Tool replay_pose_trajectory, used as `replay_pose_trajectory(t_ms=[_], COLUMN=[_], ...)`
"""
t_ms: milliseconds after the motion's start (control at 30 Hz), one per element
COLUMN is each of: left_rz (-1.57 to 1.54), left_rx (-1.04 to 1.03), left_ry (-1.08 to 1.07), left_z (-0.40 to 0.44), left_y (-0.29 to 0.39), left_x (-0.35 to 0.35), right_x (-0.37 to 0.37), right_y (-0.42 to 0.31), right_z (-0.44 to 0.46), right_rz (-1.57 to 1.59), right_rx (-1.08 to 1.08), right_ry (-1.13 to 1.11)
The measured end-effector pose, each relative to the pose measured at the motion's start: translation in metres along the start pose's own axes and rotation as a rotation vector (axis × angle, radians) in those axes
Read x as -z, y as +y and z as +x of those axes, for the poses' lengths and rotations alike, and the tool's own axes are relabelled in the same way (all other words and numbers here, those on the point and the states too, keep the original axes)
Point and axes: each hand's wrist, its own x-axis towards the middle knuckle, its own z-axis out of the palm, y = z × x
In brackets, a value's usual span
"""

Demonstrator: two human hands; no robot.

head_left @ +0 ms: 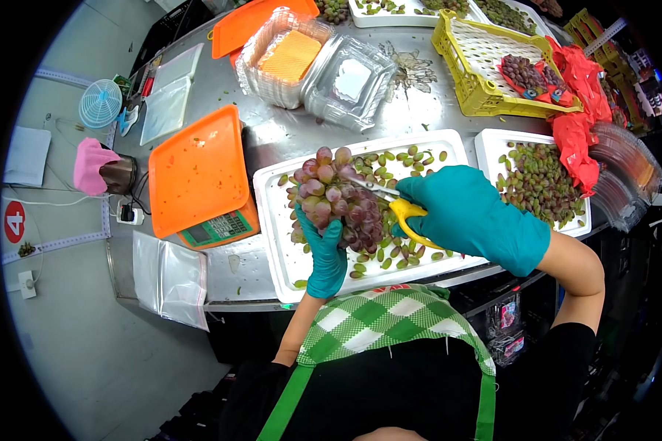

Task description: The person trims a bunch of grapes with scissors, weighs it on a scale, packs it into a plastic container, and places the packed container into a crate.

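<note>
White tray: on the metal table, with loose grapes spread in it.
Big bunch: purple and green grapes, held up over the left part of the white tray.
Left hand: in a blue-green glove, half curled under the big bunch and holding it.
Right hand: gloved too, over the right part of the white tray, fingers closed around the scissors.
Scissors: yellow handles, blades pointing at the big bunch; the tips are hard to see, so they may be touching a grape.
Orange scale: just left of the white tray.
Clear boxes: behind the white tray.
</note>
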Motion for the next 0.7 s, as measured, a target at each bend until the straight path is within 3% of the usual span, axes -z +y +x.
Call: replay_pose_trajectory(t_ms=[67, 267, 467, 700], left_rz=[-0.089, 0.048, -0.070, 0.009], left_rx=[0.076, -0.010, 0.063, 0.019], left_ry=[0.022, -0.037, -0.052, -0.115], left_z=[0.000, -0.003, -0.009, -0.007], left_y=[0.005, 0.001, 0.007, -0.003], left_x=[-0.004, 0.001, 0.003, 0.017], right_x=[-0.002, -0.008, 0.002, 0.007], right_y=[-0.001, 0.001, 0.013, 0.013], right_z=[-0.003, -0.001, 0.007, 0.007], right_rz=[0.086, 0.321, 0.969, 0.975], right_rx=[-0.028, -0.075, -0.237, -0.200], right_ry=[-0.029, -0.317, -0.707, -0.696])
